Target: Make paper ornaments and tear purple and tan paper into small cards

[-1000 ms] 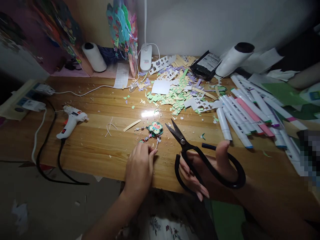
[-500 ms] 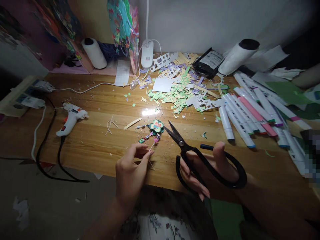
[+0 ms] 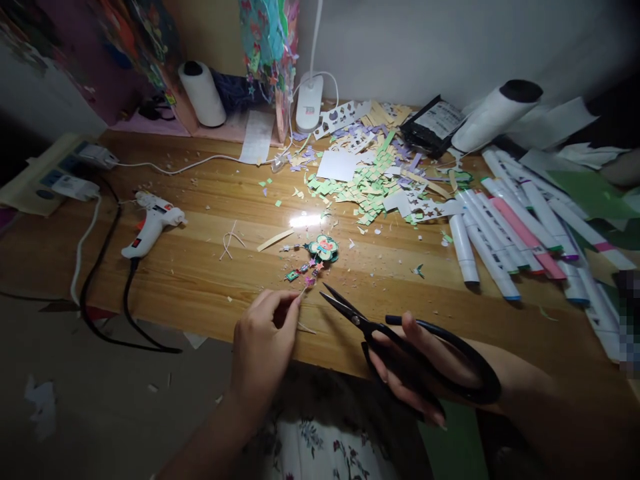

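While my left hand stays pinched on the string at lower centre, my right hand has swung the scissors, blades parted, toward it.

Home craft desk, lamp-lit.
Wooden desk: paper scraps far centre, glue gun left, markers right.

The label on the black packet is too blurred to read.
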### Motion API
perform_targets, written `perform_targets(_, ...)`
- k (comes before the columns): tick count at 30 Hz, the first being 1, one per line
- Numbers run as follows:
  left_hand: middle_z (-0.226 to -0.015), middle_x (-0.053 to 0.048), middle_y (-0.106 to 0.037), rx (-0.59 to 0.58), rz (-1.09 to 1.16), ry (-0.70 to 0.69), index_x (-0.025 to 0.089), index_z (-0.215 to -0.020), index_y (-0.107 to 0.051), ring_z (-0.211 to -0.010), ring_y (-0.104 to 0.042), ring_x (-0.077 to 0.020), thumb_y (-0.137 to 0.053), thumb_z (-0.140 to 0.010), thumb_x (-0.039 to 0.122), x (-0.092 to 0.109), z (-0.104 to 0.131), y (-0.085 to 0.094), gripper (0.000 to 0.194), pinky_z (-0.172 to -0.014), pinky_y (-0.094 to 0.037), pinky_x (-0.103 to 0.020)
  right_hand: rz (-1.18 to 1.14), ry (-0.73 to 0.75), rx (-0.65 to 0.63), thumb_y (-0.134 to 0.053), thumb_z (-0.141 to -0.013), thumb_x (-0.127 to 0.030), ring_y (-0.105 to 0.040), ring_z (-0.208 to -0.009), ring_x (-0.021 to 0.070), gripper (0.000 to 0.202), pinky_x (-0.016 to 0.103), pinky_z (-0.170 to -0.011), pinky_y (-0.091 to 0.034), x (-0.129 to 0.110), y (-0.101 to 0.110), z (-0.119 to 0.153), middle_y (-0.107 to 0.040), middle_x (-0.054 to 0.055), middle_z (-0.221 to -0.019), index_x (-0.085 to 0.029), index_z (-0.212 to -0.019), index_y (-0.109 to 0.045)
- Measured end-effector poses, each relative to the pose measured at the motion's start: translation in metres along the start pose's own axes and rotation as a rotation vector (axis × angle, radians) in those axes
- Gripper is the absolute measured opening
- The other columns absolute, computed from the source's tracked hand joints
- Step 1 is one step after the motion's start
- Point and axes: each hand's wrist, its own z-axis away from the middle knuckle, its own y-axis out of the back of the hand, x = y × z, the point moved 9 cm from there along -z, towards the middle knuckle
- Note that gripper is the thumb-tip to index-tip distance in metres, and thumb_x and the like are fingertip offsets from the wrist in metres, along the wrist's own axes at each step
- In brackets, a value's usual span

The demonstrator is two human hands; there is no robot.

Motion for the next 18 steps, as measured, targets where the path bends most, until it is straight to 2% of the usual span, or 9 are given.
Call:
perform_targets(3, -0.079, 0.0, -0.065, 0.002, 0.043, 0.015, 0.021, -0.08, -0.064, -0.073, -0.06, -0.0134, -0.054, -0.082, 0.029, -0.003, 0.002, 0.001, 0.012, -0.066, -0.044, -0.023, 0.021, -0.027, -0.025, -0.015, -0.079, -0.075, -0.046, -0.035, 0.0072, 0.072, 0.017, -0.034, -0.04, 0.004, -0.006, -0.007, -0.052, -0.001, -0.051, -0.013, -0.086, -0.053)
perform_targets(7, -0.079, -0.001, -0.064, -0.014, 0.091, 0.055, 0.021, -0.08, -0.063, -0.072, -0.06, -0.0139, -0.053, -0.083, 0.03, -0.008, 0.001, 0.0, 0.013, -0.065, -0.045, -0.023, 0.055, 0.065, -0.079, -0.016, -0.076, -0.077, -0.048, -0.039, 0.0078, 0.074, 0.017, -0.037, -0.04, -0.003, -0.015, -0.023, -0.052, -0.001, -0.055, -0.014, -0.089, -0.053)
perform_targets(10, -0.078, 0.0, -0.064, -0.013, 0.108, 0.082, 0.021, -0.08, -0.062, -0.07, -0.059, -0.0136, -0.053, -0.083, 0.032, -0.011, 0.001, 0.001, 0.014, -0.063, -0.044, -0.023, 0.08, 0.065, -0.075, -0.015, -0.078, -0.076, -0.049, -0.041, 0.0082, 0.072, 0.018, -0.04, -0.043, -0.009, -0.018, -0.029, -0.051, -0.001, -0.055, -0.015, -0.088, -0.052)
perform_targets(14, -0.076, 0.0, -0.063, -0.018, 0.124, 0.103, 0.021, -0.08, -0.061, -0.067, -0.057, -0.0125, -0.053, -0.083, 0.033, -0.016, 0.0, 0.001, 0.014, -0.061, -0.043, -0.022, 0.163, 0.052, -0.065, -0.017, -0.079, -0.074, -0.046, -0.039, 0.0071, 0.069, 0.018, -0.039, -0.043, -0.014, -0.016, -0.026, -0.048, -0.002, -0.055, -0.015, -0.087, -0.051)
perform_targets(18, -0.077, 0.001, -0.062, -0.016, 0.152, 0.106, 0.021, -0.082, -0.06, -0.069, -0.057, -0.0126, -0.052, -0.084, 0.033, -0.017, -0.001, 0.0, 0.014, -0.064, -0.043, -0.023, 0.15, 0.034, -0.103, -0.015, -0.078, -0.075, -0.046, -0.041, 0.0073, 0.071, 0.017, -0.039, -0.041, -0.007, -0.013, -0.021, -0.049, -0.001, -0.057, -0.014, -0.089, -0.051)
